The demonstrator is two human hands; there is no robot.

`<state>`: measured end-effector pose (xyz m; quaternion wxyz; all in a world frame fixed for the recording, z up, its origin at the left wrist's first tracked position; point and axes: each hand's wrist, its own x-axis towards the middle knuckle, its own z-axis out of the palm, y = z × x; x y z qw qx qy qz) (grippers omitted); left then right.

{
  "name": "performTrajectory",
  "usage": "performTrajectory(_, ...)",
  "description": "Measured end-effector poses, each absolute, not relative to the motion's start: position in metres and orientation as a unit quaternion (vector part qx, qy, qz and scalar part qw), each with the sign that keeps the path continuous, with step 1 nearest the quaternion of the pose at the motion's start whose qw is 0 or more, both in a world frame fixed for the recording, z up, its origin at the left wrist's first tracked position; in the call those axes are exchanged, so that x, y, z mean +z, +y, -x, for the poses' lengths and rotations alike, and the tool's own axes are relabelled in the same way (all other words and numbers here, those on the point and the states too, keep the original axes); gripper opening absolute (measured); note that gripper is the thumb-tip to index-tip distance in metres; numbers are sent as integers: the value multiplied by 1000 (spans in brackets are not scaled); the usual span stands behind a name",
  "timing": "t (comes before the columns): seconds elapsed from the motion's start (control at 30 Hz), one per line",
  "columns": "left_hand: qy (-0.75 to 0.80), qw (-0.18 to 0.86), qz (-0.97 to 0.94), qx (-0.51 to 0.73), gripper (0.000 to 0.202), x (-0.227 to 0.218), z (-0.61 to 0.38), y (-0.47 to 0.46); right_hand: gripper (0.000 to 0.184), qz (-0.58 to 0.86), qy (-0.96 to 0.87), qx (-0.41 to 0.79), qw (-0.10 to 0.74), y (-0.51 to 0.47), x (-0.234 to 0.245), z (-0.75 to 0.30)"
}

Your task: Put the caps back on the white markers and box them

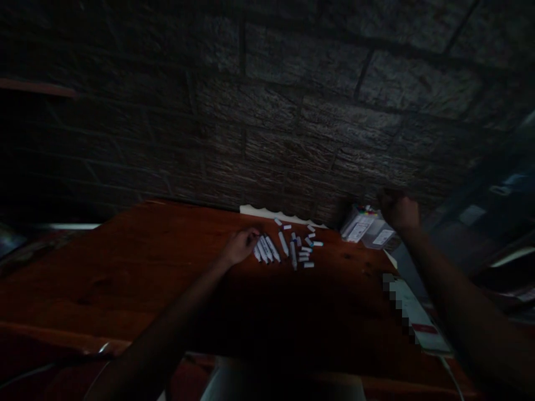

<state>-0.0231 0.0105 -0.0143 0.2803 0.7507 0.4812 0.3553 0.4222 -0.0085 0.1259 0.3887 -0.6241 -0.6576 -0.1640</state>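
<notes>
My left hand (243, 245) rests low over the table with curled fingers, right beside a row of white markers (266, 249) lying side by side. Whether its fingertips pinch one of them is too dark to see. Two more markers, a pale one (283, 244) and a greyer one (293, 255), lie to the right of the row. Around them several small caps (309, 265) are scattered. My right hand (401, 213) is raised above a clear plastic case (378, 236), its fingers closed and dark. What they hold, if anything, cannot be made out.
Another clear case (358, 227) with coloured tips inside stands at the table's back right, by the brick wall (271, 100). A white scalloped strip (267, 211) runs along the back edge. A pale flat object (413, 312) lies on the right side of the wooden table (137, 267).
</notes>
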Motion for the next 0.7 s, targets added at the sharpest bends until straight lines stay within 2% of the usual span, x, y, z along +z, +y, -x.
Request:
performTrajectory(0.07, 490, 263, -761, 334, 26, -17, 25, 13, 35, 644, -650, -137, 380, -12, 101, -385)
performTrajectory(0.2, 503, 249, -768, 308, 28, -19, 26, 15, 18, 622, -721, -14, 305, -15, 47, -289)
performTrajectory(0.3, 499, 246, -773, 303, 29, -18, 25, 14, 23, 608, -766, 86, 190, -9, 27, -232)
performTrajectory(0.4, 500, 234, -774, 312, 29, -18, 23, 14, 20, 629, -753, 117, 153, -1, 19, -205)
performTrajectory(0.53, 491, 230, -783, 305, 29, -20, 22, 13, 22, 633, -742, 141, 172, -5, 6, -207)
performTrajectory(0.7, 491, 234, -793, 275, 33, -20, 19, 10, 36, 569, -735, 103, 354, -27, -2, -230)
